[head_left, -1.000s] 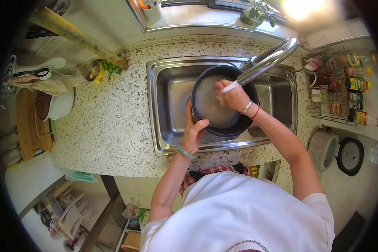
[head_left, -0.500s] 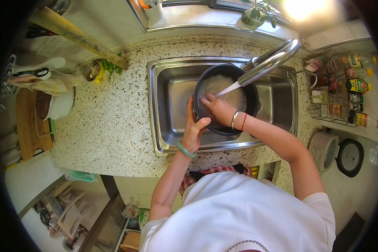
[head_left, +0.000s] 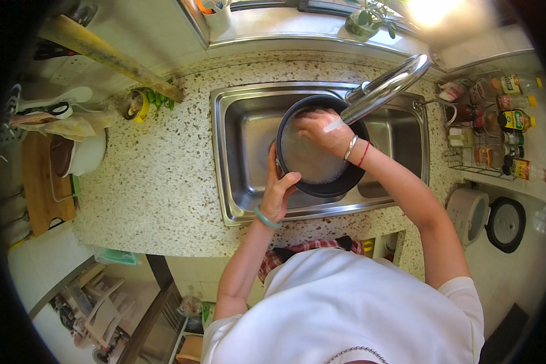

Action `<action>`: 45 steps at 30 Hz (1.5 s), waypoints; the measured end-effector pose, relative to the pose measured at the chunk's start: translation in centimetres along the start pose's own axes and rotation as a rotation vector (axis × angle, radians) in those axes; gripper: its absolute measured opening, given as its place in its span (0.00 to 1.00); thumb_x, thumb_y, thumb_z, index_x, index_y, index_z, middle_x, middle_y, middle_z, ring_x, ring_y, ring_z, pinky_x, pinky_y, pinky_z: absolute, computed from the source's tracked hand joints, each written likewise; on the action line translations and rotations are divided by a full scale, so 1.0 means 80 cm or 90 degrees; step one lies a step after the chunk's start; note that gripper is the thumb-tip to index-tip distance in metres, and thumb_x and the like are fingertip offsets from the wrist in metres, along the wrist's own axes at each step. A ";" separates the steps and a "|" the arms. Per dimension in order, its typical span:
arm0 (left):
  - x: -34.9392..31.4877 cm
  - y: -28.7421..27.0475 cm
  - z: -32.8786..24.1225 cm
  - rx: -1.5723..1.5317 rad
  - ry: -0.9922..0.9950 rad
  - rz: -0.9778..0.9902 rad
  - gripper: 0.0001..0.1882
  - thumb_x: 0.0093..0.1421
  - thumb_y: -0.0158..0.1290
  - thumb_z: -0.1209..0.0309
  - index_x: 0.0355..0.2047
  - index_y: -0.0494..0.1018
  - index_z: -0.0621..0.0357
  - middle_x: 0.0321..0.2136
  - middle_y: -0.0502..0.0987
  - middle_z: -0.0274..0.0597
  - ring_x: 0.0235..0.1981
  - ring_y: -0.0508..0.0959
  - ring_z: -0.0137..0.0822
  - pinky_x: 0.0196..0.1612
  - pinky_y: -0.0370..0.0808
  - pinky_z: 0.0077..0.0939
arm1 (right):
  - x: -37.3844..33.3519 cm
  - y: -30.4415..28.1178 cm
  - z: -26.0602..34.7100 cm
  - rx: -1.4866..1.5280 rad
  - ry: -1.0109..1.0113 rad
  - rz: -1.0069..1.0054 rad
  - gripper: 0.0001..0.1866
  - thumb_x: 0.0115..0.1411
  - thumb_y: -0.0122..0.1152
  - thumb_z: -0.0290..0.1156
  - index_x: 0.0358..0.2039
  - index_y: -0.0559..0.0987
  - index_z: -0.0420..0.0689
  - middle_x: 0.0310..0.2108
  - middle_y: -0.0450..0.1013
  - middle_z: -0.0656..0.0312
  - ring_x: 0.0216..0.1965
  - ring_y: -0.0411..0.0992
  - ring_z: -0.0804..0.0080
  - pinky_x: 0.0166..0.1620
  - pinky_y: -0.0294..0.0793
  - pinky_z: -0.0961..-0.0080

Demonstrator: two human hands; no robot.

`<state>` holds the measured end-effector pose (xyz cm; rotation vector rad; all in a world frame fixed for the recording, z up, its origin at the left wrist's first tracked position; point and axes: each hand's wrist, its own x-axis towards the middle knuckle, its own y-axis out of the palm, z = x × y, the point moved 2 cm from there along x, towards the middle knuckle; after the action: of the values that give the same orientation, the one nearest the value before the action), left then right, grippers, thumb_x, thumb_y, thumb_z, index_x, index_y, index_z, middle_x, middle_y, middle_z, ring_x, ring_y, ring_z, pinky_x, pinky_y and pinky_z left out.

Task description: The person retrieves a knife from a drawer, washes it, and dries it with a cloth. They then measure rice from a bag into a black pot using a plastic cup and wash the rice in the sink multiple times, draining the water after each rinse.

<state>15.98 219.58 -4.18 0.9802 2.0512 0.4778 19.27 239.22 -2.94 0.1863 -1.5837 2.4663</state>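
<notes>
A deep dark pot (head_left: 340,187) sits in the steel sink (head_left: 239,164), with cloudy, whitish water (head_left: 314,162) inside. My left hand (head_left: 277,189) grips the pot's near left side, its thumb up at the rim and the fingers around the outer wall. Inside the pot, toward its far side, is my right hand (head_left: 324,130), fingers bent and apart over the cloudy water, slightly blurred. The chrome faucet (head_left: 385,91) reaches over the pot, and a stream of water falls onto the back of my right hand. What lies under the water cannot be made out.
A wire rack (head_left: 482,130) of bottles and jars stands at right, above an open rice cooker (head_left: 469,215). On the speckled counter (head_left: 158,200) are a yellow cup (head_left: 136,106) and green peppers (head_left: 158,99). A wooden board (head_left: 39,182) leans at far left.
My right hand has moved to the pot's far side, under the water stream, and the cloudy water has swung toward the near side. My left hand keeps its hold on the pot.
</notes>
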 end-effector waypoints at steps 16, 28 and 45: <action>0.007 -0.007 0.010 -0.020 0.016 -0.029 0.50 0.51 0.56 0.70 0.70 0.39 0.42 0.57 0.61 0.37 0.49 0.68 0.30 0.47 0.72 0.22 | -0.048 0.073 0.027 0.288 0.287 0.299 0.30 0.51 0.65 0.34 0.53 0.68 0.36 0.38 0.74 0.37 0.42 0.73 0.43 0.44 0.72 0.57; 0.014 0.000 0.003 -0.033 0.045 0.011 0.51 0.51 0.56 0.70 0.69 0.38 0.47 0.58 0.61 0.43 0.52 0.69 0.35 0.50 0.73 0.29 | -0.020 0.056 -0.015 0.551 0.598 0.110 0.23 0.67 0.47 0.48 0.30 0.77 0.39 0.25 0.75 0.60 0.27 0.72 0.70 0.35 0.72 0.74; 0.017 -0.001 0.001 -0.040 0.060 0.001 0.49 0.52 0.54 0.71 0.69 0.38 0.48 0.58 0.59 0.43 0.53 0.68 0.35 0.51 0.72 0.29 | -0.013 0.055 0.000 1.006 0.691 -0.143 0.23 0.59 0.58 0.50 0.47 0.77 0.47 0.48 0.74 0.62 0.45 0.73 0.64 0.44 0.72 0.63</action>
<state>15.51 220.58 -4.92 0.9382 2.1057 0.5955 19.23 237.35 -7.09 -0.5983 0.8055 2.2248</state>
